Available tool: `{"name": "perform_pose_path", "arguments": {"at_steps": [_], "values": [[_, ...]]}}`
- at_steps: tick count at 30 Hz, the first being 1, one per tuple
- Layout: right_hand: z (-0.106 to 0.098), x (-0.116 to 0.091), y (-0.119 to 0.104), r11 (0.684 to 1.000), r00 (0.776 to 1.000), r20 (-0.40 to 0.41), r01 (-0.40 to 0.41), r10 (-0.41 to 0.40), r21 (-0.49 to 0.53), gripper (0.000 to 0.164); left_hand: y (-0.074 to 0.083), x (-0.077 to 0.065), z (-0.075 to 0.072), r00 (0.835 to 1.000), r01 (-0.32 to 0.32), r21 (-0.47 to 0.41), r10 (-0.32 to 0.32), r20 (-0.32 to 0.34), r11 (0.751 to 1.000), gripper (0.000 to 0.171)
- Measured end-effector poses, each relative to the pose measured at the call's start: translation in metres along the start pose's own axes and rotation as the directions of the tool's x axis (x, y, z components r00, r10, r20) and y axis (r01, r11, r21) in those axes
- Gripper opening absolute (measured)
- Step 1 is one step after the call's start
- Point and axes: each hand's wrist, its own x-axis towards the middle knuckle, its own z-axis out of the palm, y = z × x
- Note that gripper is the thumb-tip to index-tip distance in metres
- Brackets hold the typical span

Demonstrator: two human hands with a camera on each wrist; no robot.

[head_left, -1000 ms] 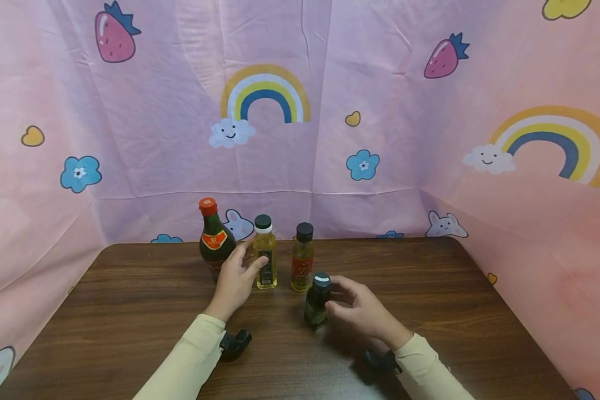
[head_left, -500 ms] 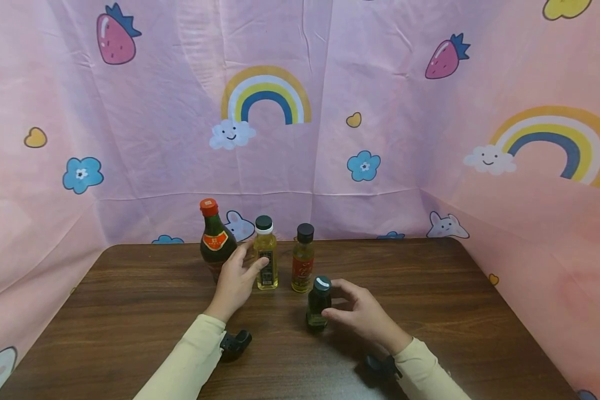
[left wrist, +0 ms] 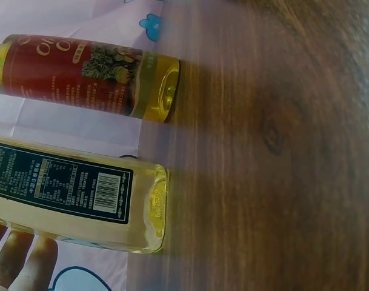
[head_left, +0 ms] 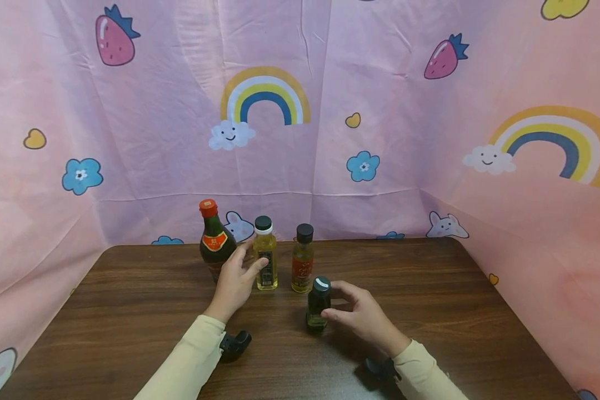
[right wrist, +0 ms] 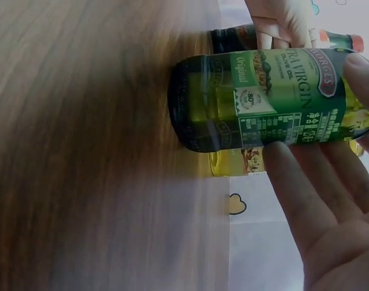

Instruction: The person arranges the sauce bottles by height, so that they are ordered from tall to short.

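My left hand [head_left: 235, 280] grips a clear bottle of yellow oil [head_left: 265, 253] with a dark green cap, thumb across its front. Its dark label with a barcode faces the left wrist view, where my fingertips [left wrist: 36, 264] rest along its side. Nearer the front, my right hand [head_left: 362, 311] holds a dark green olive oil bottle [head_left: 319, 305] between thumb and fingers. In the right wrist view its green label [right wrist: 287, 91] reads "Extra Virgin Olive Oil". Both bottles stand upright on the table [head_left: 145, 316].
A red-labelled oil bottle [head_left: 302, 261] with a black cap stands between the two held bottles, slightly behind. Left of my left hand is a dark bottle with a red cap [head_left: 213, 236], partly covered by the hand. A patterned cloth [head_left: 380, 216] hangs behind the table.
The olive oil bottle has turned a little in my right hand and shifted slightly toward the front, and that hand's thumb has slid along it. My left hand has stayed in place.
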Motion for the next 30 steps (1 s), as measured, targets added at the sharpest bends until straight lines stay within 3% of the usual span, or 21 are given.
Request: {"name": "perform_pose_path", "arguments": {"at_steps": [19, 30], "values": [[0.0, -0.004, 0.006, 0.99, 0.989, -0.083, 0.119, -0.125, -0.08, 0.042, 0.001, 0.0, 0.0, 1.0, 0.002, 0.002, -0.002, 0.0, 1.0, 0.069], [-0.022, -0.009, 0.008, 0.983, 0.978, -0.151, 0.124, -0.144, -0.134, 0.04, 0.002, -0.001, -0.001, 1.0, 0.021, -0.004, -0.021, 0.008, 1.0, 0.069]]}}
